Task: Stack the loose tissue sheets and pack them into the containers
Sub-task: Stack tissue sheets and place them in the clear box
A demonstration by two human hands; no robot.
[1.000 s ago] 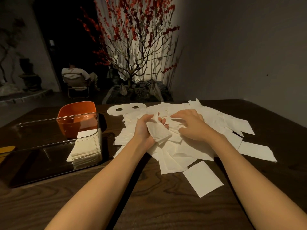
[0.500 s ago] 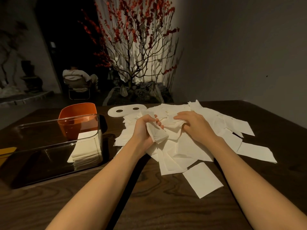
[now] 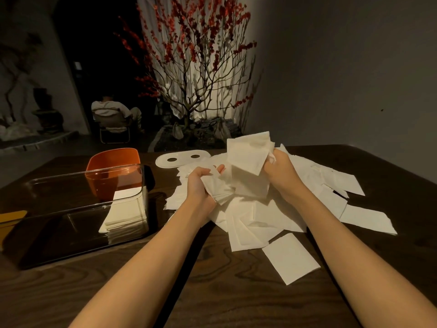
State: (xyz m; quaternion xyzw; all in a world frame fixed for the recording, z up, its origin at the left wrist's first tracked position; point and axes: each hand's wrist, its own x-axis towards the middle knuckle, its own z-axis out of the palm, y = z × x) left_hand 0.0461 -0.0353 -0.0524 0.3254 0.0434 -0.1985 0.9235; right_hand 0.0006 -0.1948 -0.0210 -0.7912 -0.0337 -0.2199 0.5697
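Your left hand (image 3: 201, 183) gripped a small gathered stack (image 3: 220, 190) of tissue sheets, fingers curled around its left edge, just above the loose pile (image 3: 260, 216) on the wooden table (image 3: 212, 292). Your right hand (image 3: 281, 171) pinched a raised bunch of sheets (image 3: 248, 155) at its right edge, fingers curled closed on it, the bunch lifted clear of the pile and tilted toward you. The gathered stack lay with its long axis running from near left to far right, its free corner pointing toward the raised bunch. The raised bunch stood roughly upright, with its lower corner pointing down at the stack. The clear container (image 3: 78, 209) sat well apart to the left, holding a packed stack (image 3: 125, 214) against its right wall, with the orange tub (image 3: 113, 166) behind it. Risks, as judged from this position: the raised bunch was held at one edge only, so loose sheets could slip out or fan apart. Its corner-down attitude did not match the gathered stack, so joining the two could produce a skewed stack. A skewed stack could catch on the container wall.
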